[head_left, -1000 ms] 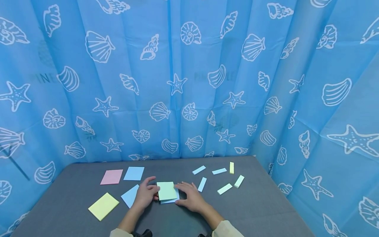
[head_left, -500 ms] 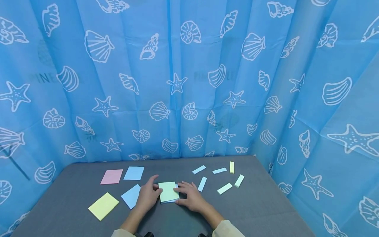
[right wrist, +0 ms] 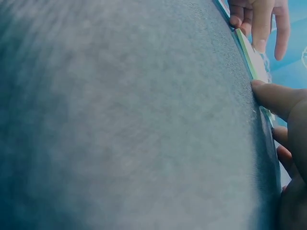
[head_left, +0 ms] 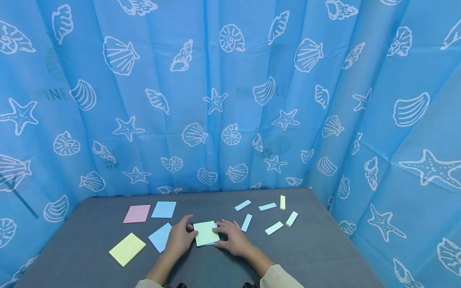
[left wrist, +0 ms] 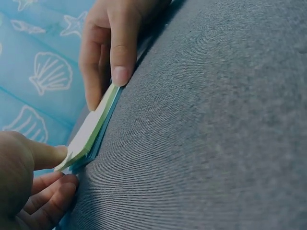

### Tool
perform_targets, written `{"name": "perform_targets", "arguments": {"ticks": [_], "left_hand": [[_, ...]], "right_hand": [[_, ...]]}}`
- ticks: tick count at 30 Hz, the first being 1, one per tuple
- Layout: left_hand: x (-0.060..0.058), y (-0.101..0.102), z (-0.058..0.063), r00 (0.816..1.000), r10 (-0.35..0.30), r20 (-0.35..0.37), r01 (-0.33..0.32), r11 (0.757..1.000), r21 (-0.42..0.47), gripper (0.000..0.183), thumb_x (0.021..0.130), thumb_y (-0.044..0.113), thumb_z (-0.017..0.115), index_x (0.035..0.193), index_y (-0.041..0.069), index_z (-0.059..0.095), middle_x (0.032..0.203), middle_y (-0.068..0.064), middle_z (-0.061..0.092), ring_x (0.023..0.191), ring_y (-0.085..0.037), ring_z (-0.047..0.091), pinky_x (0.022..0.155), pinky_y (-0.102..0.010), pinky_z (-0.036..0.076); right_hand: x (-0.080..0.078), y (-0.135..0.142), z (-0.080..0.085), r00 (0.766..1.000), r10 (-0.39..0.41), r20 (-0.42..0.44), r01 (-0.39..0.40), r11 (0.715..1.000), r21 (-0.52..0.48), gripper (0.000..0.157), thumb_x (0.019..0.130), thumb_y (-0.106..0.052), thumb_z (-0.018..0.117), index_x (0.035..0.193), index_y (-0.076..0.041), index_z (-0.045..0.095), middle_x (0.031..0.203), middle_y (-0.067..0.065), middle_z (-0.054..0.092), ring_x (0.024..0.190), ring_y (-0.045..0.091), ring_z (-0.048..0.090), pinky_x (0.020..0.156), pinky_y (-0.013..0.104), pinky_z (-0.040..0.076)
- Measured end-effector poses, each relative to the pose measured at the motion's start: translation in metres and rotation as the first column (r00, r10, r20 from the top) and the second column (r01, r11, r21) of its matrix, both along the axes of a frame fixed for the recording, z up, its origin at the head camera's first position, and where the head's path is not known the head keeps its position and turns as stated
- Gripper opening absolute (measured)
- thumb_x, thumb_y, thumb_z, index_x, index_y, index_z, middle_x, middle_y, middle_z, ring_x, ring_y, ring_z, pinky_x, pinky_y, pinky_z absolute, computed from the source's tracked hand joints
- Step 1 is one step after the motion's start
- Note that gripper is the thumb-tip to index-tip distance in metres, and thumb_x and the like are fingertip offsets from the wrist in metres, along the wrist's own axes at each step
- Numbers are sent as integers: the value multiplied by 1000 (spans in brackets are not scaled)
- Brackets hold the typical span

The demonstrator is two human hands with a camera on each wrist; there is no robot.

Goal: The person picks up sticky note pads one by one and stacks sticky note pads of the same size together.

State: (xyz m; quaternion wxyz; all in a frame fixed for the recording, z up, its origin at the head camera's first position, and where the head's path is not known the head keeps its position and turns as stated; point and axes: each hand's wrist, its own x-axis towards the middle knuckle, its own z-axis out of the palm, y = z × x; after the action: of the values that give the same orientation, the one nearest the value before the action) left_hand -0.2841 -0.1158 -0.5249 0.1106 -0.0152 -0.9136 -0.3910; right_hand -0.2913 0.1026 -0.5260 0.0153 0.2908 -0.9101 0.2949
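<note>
A square light-green sticky note pad [head_left: 206, 233] lies on top of a blue sticky note pad [left wrist: 104, 132] at the table's middle. Only thin strips of the blue one show, at the right and near edges. My left hand [head_left: 180, 239] pinches the green pad's left edge, thumb on top and the other fingers low beside the stack. From the right, my right hand [head_left: 234, 240] holds the stack, its thumb at the near edge and a finger on the green top. The left wrist view shows the green pad's left corner slightly raised off the blue.
Left of the hands lie a pink pad [head_left: 137, 214], a blue pad [head_left: 163, 209], another blue pad [head_left: 160, 238] and a yellow pad [head_left: 127, 249]. Several narrow note strips [head_left: 274, 228] are scattered at the right. A blue shell-print curtain [head_left: 230, 100] hangs behind the grey table [head_left: 306, 260].
The green pad has shifted right over the blue one, covering more of it. My left hand has moved right with it, its thumb now on the green pad's top. The right hand stays nearly still.
</note>
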Motion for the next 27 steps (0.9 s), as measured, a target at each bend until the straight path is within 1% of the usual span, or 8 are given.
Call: {"name": "perform_targets", "arguments": {"ticks": [4,8,12,15,18,20,23,27], "left_hand": [[3,-1,1,1000,-14,16,14,999,-34,44,81,11,78,122,6,63,86,2,63,78,-17,58,75,-44,49],[8,-1,4,997,-69,24,71,994,-89,38,78,14,81,113,7,67,89,1,65,82,-18,61,76,-45,49],[13,-1,6,992,-124,27,127,981,-147,41,75,20,84,111,8,68,95,-1,67,91,-22,63,82,-47,48],[17,-2,7,986,-163,24,164,965,-205,46,73,25,85,113,9,68,100,-4,68,97,-25,63,85,-49,48],[20,-2,9,982,-187,22,186,942,-281,51,70,29,87,114,12,68,105,-6,69,99,-28,63,84,-50,48],[21,-3,10,981,-192,28,190,925,-329,53,68,32,88,113,14,68,107,-7,69,98,-28,63,82,-50,49],[19,-4,10,981,-192,40,192,901,-389,53,67,36,88,113,17,69,104,-5,68,89,-23,60,74,-46,50],[16,-7,8,977,-213,-3,189,875,-445,49,69,39,86,111,20,69,97,0,68,77,-15,53,62,-38,47]], "right_hand": [[1,0,0,999,13,-35,-11,999,32,44,88,-31,73,127,-13,65,136,7,57,133,29,43,107,61,23],[4,0,3,994,24,-106,-13,995,102,42,88,-32,73,124,-12,66,131,7,60,129,28,47,105,60,29],[7,-1,10,984,37,-172,-6,984,175,41,88,-33,73,122,-12,67,128,6,63,125,26,51,102,57,35],[10,-3,16,967,65,-246,5,961,275,38,89,-34,71,120,-13,69,122,3,66,119,22,56,99,48,42],[13,-6,23,935,118,-334,22,922,388,28,89,-33,71,111,-16,71,108,-3,69,104,16,61,88,39,48],[14,-8,27,918,147,-369,34,896,442,21,89,-32,71,104,-19,71,100,-7,69,95,13,61,81,34,49],[15,-11,30,907,170,-386,43,873,486,14,89,-32,71,98,-21,70,92,-10,67,86,10,59,77,32,48],[12,-12,29,888,192,-418,52,861,506,10,91,-31,70,93,-21,70,86,-10,66,81,10,59,73,30,47]]}}
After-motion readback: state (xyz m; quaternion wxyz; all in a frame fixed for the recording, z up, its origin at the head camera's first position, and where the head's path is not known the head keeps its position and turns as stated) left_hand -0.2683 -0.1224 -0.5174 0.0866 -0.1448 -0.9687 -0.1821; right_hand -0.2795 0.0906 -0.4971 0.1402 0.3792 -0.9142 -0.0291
